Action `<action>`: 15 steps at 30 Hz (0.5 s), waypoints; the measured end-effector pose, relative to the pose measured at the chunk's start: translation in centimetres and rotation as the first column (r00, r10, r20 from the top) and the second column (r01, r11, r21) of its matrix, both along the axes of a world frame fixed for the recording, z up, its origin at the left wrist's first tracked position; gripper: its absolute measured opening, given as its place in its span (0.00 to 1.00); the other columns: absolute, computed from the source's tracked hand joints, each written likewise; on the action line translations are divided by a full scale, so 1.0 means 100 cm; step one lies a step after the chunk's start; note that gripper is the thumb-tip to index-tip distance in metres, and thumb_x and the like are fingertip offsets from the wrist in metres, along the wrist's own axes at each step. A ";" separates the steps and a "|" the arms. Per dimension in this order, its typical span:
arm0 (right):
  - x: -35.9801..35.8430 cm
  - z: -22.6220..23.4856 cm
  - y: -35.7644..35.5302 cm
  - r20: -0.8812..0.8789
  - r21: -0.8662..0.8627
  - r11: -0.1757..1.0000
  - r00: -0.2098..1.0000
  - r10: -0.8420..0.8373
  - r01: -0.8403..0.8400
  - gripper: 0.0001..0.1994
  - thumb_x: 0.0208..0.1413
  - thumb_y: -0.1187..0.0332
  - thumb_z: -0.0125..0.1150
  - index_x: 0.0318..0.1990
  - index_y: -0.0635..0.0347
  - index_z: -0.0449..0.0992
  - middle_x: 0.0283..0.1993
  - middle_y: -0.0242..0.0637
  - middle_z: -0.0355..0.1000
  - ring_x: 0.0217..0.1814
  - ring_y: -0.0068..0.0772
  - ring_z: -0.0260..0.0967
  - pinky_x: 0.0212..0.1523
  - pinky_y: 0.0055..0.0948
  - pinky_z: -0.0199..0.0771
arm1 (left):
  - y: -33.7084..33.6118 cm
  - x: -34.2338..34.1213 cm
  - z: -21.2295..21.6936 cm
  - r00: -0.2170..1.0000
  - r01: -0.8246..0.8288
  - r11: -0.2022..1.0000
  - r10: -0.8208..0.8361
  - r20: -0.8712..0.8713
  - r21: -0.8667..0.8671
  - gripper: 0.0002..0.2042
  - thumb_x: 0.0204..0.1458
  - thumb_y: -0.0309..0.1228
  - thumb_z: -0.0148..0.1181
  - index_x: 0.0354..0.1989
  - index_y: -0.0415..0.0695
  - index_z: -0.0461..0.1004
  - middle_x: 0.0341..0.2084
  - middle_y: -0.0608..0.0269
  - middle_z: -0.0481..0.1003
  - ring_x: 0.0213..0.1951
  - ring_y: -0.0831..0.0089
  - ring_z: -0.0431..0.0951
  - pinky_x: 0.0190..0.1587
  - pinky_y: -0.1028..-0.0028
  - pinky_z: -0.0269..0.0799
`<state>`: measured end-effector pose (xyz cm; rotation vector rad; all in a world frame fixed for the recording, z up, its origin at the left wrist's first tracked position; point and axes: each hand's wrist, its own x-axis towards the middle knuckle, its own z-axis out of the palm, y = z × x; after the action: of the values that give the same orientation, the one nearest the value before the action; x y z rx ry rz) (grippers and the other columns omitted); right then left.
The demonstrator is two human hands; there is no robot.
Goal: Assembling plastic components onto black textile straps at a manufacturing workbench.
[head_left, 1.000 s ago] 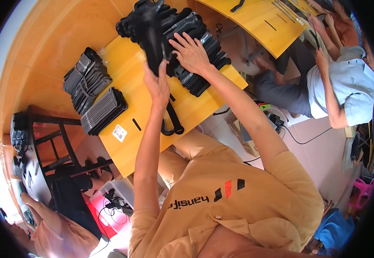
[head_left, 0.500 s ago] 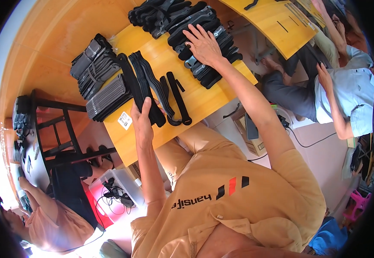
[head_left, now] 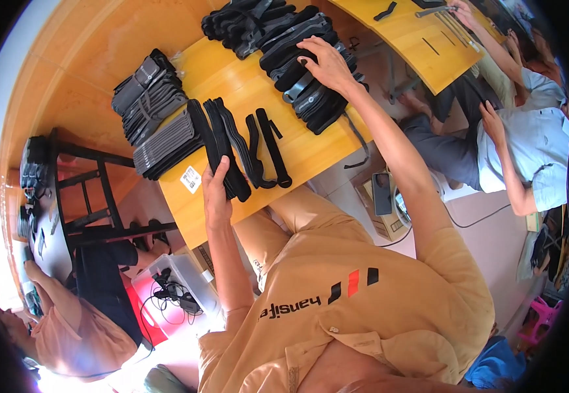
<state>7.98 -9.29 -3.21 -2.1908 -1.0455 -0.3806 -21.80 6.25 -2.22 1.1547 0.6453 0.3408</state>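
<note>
Right hand [head_left: 332,67] is the one at the strap pile [head_left: 291,65], on the far right of the worktop [head_left: 196,69]. Palm down, fingers part-spread and loosely bent over the top, thumb toward the left. Contact likely; can't tell if they have hold of a strap, tips are partly lost against the black.

Key relation: pile runs away from the person, but its straps lie crosswise, long axis left to right with a tilt up at the right. Right forearm comes in from lower right, so the fingers sit across the straps' upper faces, past mid-length.

Left hand [head_left: 216,193] is well apart from the pile, at the near edge. Closed on a folded black strap [head_left: 208,131]: thumb on top near its lower end, other fingers mostly hidden. That strap's long axis runs far-left to near-right, right alongside the ribbed grey stack [head_left: 165,147].

Between the hands: dark grey strap [head_left: 233,134] and black looped strap [head_left: 271,144], roughly parallel to the held one.
</note>
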 end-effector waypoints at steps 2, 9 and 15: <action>-0.002 0.012 -0.008 -0.067 0.104 0.994 0.998 -0.003 0.010 0.14 0.50 0.66 0.56 0.45 0.59 0.73 0.48 0.40 0.67 0.55 0.43 0.61 0.54 0.35 0.62 | 0.015 0.001 -0.009 0.998 0.018 1.000 -0.018 -0.054 0.013 0.15 0.52 0.36 0.55 0.41 0.38 0.65 0.22 0.63 0.69 0.19 0.75 0.71 0.22 0.78 0.68; 0.006 0.005 -0.052 -0.183 0.299 0.937 0.974 -0.131 0.182 0.09 0.48 0.71 0.57 0.37 0.58 0.76 0.38 0.40 0.70 0.42 0.41 0.68 0.43 0.35 0.67 | 0.007 0.021 -0.055 0.839 0.452 0.508 0.039 -0.543 0.734 0.29 0.49 0.39 0.57 0.51 0.26 0.57 0.45 0.33 0.60 0.50 0.43 0.60 0.51 0.57 0.58; -0.021 -0.025 -0.098 -0.287 0.255 0.915 0.928 -0.238 0.313 0.09 0.46 0.74 0.57 0.38 0.61 0.75 0.32 0.40 0.71 0.33 0.38 0.71 0.36 0.30 0.70 | -0.011 0.022 -0.041 0.884 0.340 0.289 0.227 -0.410 0.895 0.29 0.49 0.37 0.57 0.53 0.27 0.56 0.45 0.35 0.61 0.48 0.45 0.62 0.51 0.58 0.59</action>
<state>5.91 -19.08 -5.70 -2.0488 -0.5013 -0.3500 -19.55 5.10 -6.28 2.5529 0.8338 0.3951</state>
